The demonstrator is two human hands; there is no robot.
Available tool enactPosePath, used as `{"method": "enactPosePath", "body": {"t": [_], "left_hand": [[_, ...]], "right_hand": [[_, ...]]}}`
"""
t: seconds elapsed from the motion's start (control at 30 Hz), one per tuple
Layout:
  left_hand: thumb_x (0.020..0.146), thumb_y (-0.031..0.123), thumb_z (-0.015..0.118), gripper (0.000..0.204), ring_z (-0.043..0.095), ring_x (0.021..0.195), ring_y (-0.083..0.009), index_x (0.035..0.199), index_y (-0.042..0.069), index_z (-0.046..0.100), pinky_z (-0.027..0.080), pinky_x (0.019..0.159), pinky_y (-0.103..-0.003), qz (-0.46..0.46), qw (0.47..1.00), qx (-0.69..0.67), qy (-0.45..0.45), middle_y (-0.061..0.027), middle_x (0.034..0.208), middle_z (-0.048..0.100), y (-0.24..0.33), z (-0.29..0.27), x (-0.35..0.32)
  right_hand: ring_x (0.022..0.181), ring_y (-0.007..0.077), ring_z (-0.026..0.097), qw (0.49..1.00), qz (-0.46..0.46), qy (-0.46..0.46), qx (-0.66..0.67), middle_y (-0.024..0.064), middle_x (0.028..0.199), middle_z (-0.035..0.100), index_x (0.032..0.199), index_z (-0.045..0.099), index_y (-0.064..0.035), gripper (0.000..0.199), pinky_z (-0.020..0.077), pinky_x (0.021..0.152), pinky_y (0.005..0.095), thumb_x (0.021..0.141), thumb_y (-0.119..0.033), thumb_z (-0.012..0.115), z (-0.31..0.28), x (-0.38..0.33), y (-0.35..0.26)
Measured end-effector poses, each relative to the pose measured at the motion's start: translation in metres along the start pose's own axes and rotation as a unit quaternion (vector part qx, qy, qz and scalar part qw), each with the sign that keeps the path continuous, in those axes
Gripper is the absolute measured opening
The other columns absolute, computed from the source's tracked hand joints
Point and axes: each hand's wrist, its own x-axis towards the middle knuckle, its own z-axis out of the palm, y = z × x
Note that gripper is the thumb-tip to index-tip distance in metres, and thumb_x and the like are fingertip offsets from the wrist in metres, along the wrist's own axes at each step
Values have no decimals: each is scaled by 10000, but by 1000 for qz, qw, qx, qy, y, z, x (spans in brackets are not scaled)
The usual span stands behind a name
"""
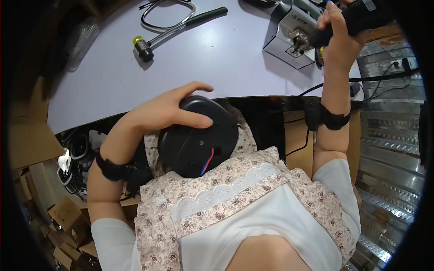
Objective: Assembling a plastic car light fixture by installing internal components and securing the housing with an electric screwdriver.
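Note:
My left hand [167,110] is closed over the upper edge of a black rounded housing [194,140], thumb across its flat face. The housing rests against my lap and apron; a red and a blue wire [208,161] come out of a hole in it. At the upper right, my right hand [341,38] is wrapped around a black power screwdriver [361,20]. The screwdriver's front end points left, at the front of a silver box-shaped screw feeder [289,34]. Whether its tip touches the feeder, I cannot tell.
A rubber mallet [144,49] with a yellow and a black face lies on the white table [203,67], beside a bent metal tube [144,20]. Black cables [379,77] run at the right edge. Cardboard boxes [68,217] stand at lower left, metal shelving [384,158] at right.

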Motion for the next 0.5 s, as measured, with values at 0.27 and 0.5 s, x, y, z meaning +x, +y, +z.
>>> {"method": "enactPosePath", "body": {"t": [0.27,0.5], "left_hand": [[714,352,799,728,592,1094,-206,1320,35,545,429,997,-330,-2,994,-85,62,-109,1159,632,-10,-5,-13],[681,401,803,686,587,1025,-188,1216,36,577,433,951,-322,-7,996,-61,64,-91,1080,631,-18,-2,-20]], "right_hand": [[623,121,443,937,149,20,316,1,710,450,1146,539,-126,229,393,701,330,936,-194,598,-49,-20,-47],[579,155,498,981,1,37,192,42,693,521,1206,469,-116,303,484,633,380,930,-148,589,-52,-17,-33]]}}
